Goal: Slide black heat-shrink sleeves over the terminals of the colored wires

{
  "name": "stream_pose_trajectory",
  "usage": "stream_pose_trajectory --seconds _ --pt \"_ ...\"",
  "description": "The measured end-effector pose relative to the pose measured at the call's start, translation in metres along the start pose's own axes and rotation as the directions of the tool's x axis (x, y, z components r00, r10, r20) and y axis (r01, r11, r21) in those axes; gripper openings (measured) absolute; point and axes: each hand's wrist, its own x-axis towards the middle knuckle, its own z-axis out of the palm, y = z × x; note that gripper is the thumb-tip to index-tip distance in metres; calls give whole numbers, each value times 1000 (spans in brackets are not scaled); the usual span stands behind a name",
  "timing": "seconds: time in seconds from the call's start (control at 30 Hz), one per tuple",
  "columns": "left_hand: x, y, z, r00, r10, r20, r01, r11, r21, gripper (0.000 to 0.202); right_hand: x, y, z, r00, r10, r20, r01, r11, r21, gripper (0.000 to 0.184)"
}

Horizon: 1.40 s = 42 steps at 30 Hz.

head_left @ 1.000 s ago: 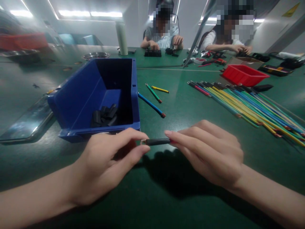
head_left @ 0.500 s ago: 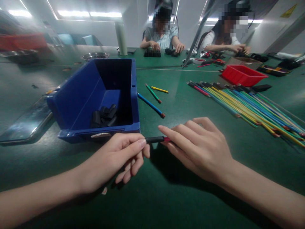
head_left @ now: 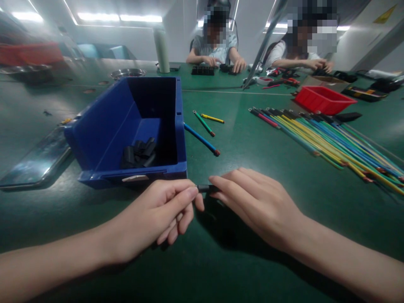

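Note:
A short cable end in a black heat-shrink tube (head_left: 203,188) stretches between my two hands, low over the green table. My left hand (head_left: 162,208) pinches its left end between thumb and forefinger, the other fingers loosely curled. Fingers of my right hand (head_left: 254,200) close around the tube's right part and hide the cable beyond. Just behind my left hand stands a blue bin (head_left: 104,130), with several black tube pieces (head_left: 139,153) inside. Past my hands lie a blue cable (head_left: 202,139), a green cable (head_left: 204,123) and a yellow cable (head_left: 213,118).
Many coloured cables (head_left: 328,139) lie in a row at the right, in front of a red tray (head_left: 325,100). A phone-like glossy slab (head_left: 38,162) is left of the bin. Two people work across the table; a slanted pole (head_left: 265,44) rises between them.
My right hand has slid left and now covers part of the black tube; the red cable seen between tube and fingers is hidden. My left hand has shifted slightly right.

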Motion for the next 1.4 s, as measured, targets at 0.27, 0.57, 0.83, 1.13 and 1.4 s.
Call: stream_pose_trajectory --seconds 0.27,0.57,0.83,1.13,1.4 --pt "-4 0 2 998 33 50 -33 999 -9 59 2 1 -2 999 7 -37 -3 995 97 26" --pt "-7 -2 -1 997 33 73 -36 998 43 58 0 1 -5 996 -19 -89 30 991 127 15" --pt "-8 -3 -1 997 42 65 -47 996 77 60 3 1 -5 996 -18 -87 28 993 117 17" --pt "-7 -1 0 997 45 63 -51 995 84 59 4 2 -3 998 -19 -52 26 990 137 26" --pt "-7 -4 -2 996 50 68 -55 996 73 62 3 2 -4 998 1 -62 10 983 183 23"
